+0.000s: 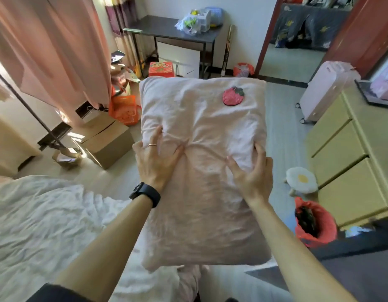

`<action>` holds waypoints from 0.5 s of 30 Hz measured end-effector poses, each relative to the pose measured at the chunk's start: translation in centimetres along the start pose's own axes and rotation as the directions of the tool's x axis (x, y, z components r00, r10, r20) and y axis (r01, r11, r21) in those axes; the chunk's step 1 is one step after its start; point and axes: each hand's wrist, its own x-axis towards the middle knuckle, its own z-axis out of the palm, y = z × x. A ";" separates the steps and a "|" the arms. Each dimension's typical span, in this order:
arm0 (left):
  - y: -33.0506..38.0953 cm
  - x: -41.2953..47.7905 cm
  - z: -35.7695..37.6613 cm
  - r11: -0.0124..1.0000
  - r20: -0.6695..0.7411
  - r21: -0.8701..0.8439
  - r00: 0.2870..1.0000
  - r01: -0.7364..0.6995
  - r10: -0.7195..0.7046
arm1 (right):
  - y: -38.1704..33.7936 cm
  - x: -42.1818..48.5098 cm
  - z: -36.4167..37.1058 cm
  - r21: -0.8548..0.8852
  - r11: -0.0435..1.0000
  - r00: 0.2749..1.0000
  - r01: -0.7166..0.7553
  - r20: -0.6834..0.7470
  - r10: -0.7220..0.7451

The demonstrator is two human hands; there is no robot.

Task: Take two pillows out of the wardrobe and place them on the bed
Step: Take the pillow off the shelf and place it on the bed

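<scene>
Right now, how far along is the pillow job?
Done: one pink pillow with a strawberry patch is out of the wardrobe. In hand: the left hand and right hand both grip it, held in the air beside the bed. Left: it is not yet on the bed, and no pillow shows on the visible part of the bedding. A second pillow is not in view.

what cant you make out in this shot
Head view, the only one:
- A second pillow: none visible; the held pillow could hide one beneath.
- Fingers of left hand and right hand: partly sunk in the fabric.
- Wardrobe: out of frame.
- Bed: cut by the left and bottom edges.
- Desk bag contents: too small.
</scene>
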 end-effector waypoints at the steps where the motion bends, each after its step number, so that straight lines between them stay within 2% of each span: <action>1: 0.7 1.7 0.3 0.999 -0.036 -0.024 0.999 0.031 -0.032 | -0.7 1.8 0.7 0.030 0.999 1.000 0.022 -0.015 -0.021; 3: 1.6 5.0 1.1 0.996 -0.082 -0.023 0.993 0.081 -0.082 | -1.6 5.2 2.2 0.078 0.995 0.997 0.057 -0.047 -0.054; 7: 2.0 10.7 3.5 0.994 -0.067 0.094 0.997 0.046 -0.040 | -2.0 11.4 6.0 0.133 0.989 0.996 0.070 -0.060 -0.063; 12: 0.2 17.2 7.7 0.994 -0.171 0.071 0.983 0.082 -0.069 | -1.1 20.0 13.1 0.168 0.984 0.996 0.051 0.058 -0.061; 15: -1.2 21.8 10.8 0.983 -0.258 0.054 0.954 0.173 -0.153 | -0.8 25.8 18.0 0.170 0.983 0.983 0.075 0.151 -0.101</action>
